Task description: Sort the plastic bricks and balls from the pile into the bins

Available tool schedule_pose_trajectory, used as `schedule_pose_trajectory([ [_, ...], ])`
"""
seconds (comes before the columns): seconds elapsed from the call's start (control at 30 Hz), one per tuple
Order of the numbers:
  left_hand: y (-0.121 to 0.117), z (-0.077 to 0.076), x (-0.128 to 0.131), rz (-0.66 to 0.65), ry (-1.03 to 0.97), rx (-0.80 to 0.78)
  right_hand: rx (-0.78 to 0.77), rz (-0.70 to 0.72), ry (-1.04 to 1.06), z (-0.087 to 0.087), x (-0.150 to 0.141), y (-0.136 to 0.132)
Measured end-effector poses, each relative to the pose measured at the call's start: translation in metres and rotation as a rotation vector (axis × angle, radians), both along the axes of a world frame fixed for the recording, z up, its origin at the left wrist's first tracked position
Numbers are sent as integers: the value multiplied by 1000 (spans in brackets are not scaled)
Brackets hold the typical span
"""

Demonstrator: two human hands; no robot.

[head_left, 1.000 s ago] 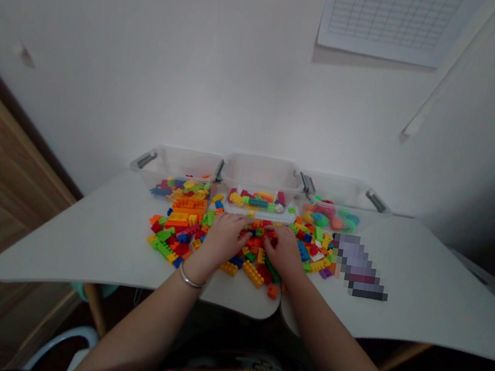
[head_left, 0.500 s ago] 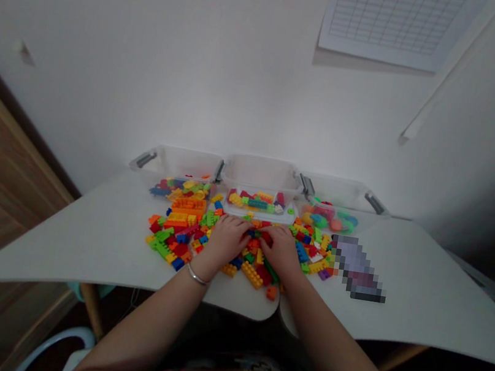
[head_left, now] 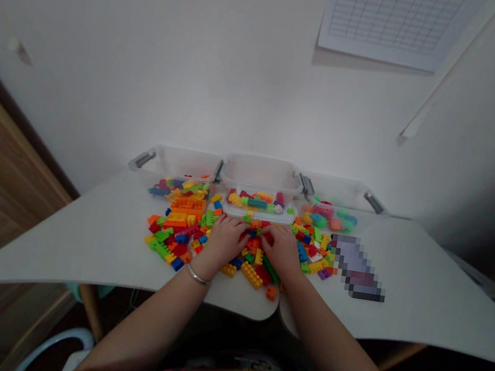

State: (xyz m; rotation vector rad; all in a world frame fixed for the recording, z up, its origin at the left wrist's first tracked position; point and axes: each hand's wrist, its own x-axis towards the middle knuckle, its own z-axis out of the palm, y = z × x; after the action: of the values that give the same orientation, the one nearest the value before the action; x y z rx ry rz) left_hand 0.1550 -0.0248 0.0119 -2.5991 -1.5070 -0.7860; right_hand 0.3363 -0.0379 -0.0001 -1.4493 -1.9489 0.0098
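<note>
Right now, the grip of the left hand (head_left: pixel 228 242) and that of the right hand (head_left: pixel 281 249) face each other over the middle of the loose toy bricks (head_left: pixel 181 239), fingers curled down and a narrow gap between the two hands. Small blue and green pieces show at the fingertips; whether either grip is closed on one, I cannot tell. The bricks spread around and beneath both hands on the white worktop (head_left: pixel 82 235), in red, orange, yellow, green and blue. A long yellow brick (head_left: pixel 251 275) lies nearer the person, between the forearms, with an orange brick (head_left: pixel 271 292) close by its right end. A silver bangle (head_left: pixel 197 275) circles the left wrist. Beyond the heap, three clear bins stand in a row: the left bin (head_left: pixel 181 160) holds mixed coloured pieces, the middle bin (head_left: pixel 263 174) has some bricks, and the right bin (head_left: pixel 338 190) holds rounder pieces. Right of the heap lies a pixelated dark-edged object (head_left: pixel 358 268). Above, a gridded sheet (head_left: pixel 388 20) hangs on the wall.
</note>
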Motion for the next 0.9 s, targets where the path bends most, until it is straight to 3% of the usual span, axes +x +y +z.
schedule_pose_trajectory([
  [0.23, -1, -1, 0, -12, -3, 20, 93, -5, 163, -1, 4, -1],
  [0.47, -3, 0, -1, -17, 9, 3, 140, -146, 292, 5, 12, 0],
  [0.67, -1, -2, -1, -20, 1, -3, 282, -232, 473, 35, 32, 16],
  [0.9, 1, -3, -2, -23, 1, -24, 280, -172, 593, 76, 37, 53],
])
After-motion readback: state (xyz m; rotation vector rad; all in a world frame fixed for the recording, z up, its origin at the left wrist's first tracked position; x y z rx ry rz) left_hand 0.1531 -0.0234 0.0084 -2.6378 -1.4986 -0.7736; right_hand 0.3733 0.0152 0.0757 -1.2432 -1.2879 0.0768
